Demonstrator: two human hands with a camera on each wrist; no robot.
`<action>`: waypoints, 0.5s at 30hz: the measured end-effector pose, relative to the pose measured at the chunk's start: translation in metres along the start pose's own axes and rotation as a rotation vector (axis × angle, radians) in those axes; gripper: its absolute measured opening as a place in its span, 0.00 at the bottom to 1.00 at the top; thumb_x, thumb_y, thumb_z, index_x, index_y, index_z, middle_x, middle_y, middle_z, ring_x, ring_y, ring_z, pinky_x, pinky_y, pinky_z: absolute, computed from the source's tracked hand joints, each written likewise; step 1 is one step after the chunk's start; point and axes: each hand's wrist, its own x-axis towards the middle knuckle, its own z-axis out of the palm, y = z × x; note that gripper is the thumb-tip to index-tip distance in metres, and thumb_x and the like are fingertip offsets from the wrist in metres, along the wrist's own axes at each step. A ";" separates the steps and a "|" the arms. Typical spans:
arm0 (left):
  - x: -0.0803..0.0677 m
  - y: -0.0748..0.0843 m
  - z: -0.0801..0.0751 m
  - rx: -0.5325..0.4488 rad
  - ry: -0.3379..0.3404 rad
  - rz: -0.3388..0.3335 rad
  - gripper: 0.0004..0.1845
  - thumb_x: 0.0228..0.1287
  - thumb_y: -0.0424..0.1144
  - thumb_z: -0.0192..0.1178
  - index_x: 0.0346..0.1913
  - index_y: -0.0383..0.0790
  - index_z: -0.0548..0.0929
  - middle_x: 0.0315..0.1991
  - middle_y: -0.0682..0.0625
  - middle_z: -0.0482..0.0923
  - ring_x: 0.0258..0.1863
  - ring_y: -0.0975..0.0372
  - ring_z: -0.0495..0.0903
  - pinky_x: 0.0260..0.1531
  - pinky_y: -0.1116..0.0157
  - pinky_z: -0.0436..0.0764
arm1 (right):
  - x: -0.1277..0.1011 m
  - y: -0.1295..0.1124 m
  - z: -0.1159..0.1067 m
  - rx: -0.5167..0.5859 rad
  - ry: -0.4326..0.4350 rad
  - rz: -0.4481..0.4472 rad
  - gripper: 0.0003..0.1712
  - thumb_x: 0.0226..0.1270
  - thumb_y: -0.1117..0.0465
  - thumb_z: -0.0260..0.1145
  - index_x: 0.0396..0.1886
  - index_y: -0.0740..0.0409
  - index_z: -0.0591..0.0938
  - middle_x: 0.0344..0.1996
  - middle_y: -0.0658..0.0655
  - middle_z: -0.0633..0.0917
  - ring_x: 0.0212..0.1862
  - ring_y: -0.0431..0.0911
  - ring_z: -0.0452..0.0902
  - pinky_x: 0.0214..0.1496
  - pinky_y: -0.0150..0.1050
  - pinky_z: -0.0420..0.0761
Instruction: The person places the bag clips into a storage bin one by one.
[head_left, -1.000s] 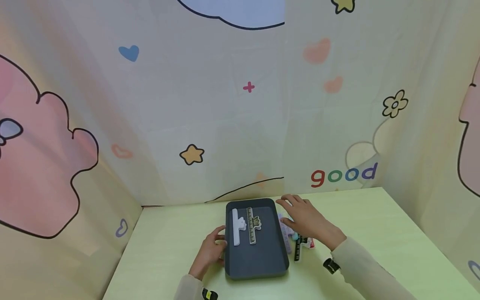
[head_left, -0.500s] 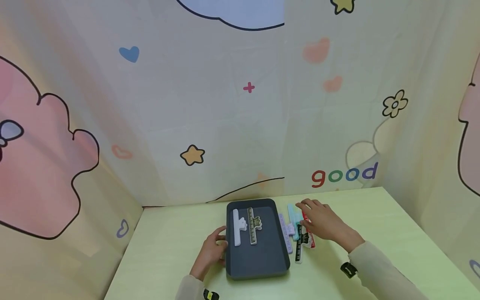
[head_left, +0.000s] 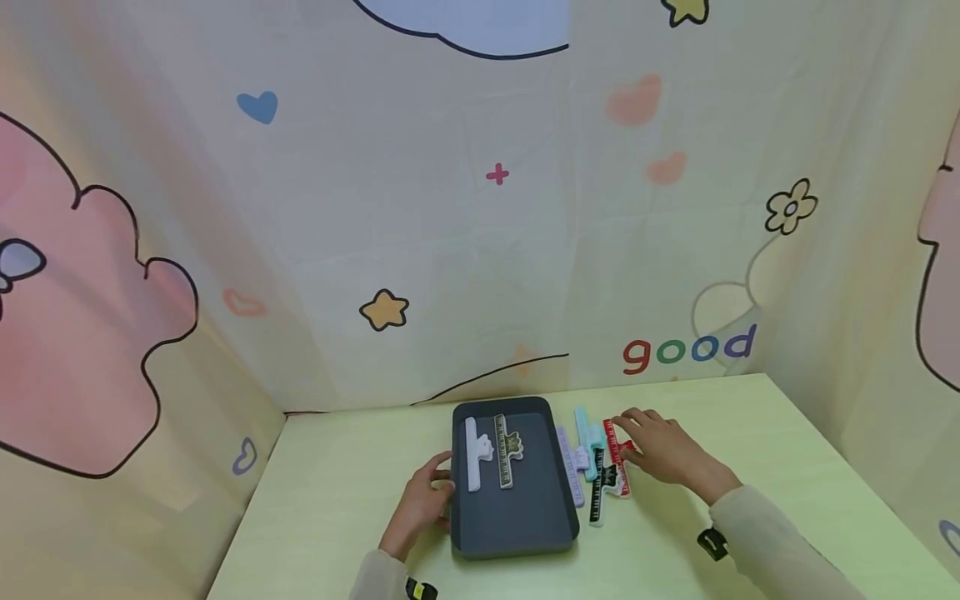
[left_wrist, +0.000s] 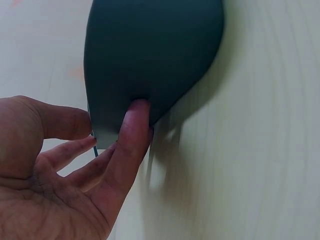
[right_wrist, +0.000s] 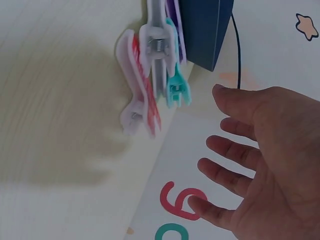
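Note:
A dark grey tray (head_left: 517, 525) stands on the table, holding a white clip (head_left: 472, 458) and a brown piano-key clip (head_left: 503, 458). My left hand (head_left: 418, 503) holds its left side; in the left wrist view a fingertip presses the outer wall. Just right of the tray, a lilac clip (head_left: 568, 468), a turquoise clip (head_left: 581, 423), a black piano-key clip (head_left: 597, 500) and a red clip (head_left: 611, 435) lie close together. Over the red clip's right side hovers my right hand (head_left: 671, 454). Its fingers are spread and hold nothing in the right wrist view.
The pale table (head_left: 322, 500) reaches back to a printed curtain (head_left: 450, 250), which also hangs at both sides. Coloured letters spelling "good" (head_left: 703, 348) are on the curtain behind the right hand. Each wrist wears a black band.
My right hand has moved right, away from the tray's edge, uncovering the lilac and turquoise clips, then most of the red one. My left hand and the tray have stayed put.

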 end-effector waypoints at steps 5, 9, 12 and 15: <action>-0.002 0.001 -0.001 -0.002 -0.006 -0.007 0.31 0.67 0.29 0.53 0.73 0.44 0.65 0.60 0.31 0.74 0.39 0.55 0.81 0.17 0.59 0.84 | -0.001 0.006 0.006 0.001 -0.026 0.004 0.31 0.63 0.57 0.70 0.64 0.63 0.74 0.58 0.65 0.78 0.59 0.64 0.74 0.55 0.67 0.77; -0.003 0.002 -0.003 -0.013 -0.011 0.002 0.31 0.67 0.28 0.52 0.73 0.43 0.65 0.60 0.31 0.74 0.39 0.55 0.81 0.17 0.58 0.84 | 0.000 0.010 0.012 0.004 -0.039 0.001 0.31 0.62 0.59 0.70 0.64 0.65 0.73 0.58 0.65 0.78 0.58 0.64 0.75 0.53 0.68 0.78; -0.002 0.001 -0.003 -0.016 -0.013 0.004 0.31 0.67 0.28 0.52 0.73 0.42 0.64 0.60 0.31 0.73 0.39 0.55 0.81 0.17 0.58 0.84 | 0.001 0.012 0.017 0.008 -0.076 0.018 0.32 0.62 0.59 0.70 0.64 0.65 0.73 0.59 0.66 0.77 0.59 0.65 0.74 0.54 0.69 0.76; -0.001 0.000 -0.002 -0.010 -0.014 0.003 0.30 0.68 0.29 0.52 0.73 0.43 0.65 0.60 0.31 0.73 0.40 0.54 0.81 0.17 0.59 0.84 | 0.002 0.013 0.021 0.012 -0.124 0.037 0.33 0.63 0.58 0.70 0.65 0.64 0.73 0.60 0.66 0.76 0.60 0.65 0.73 0.56 0.70 0.75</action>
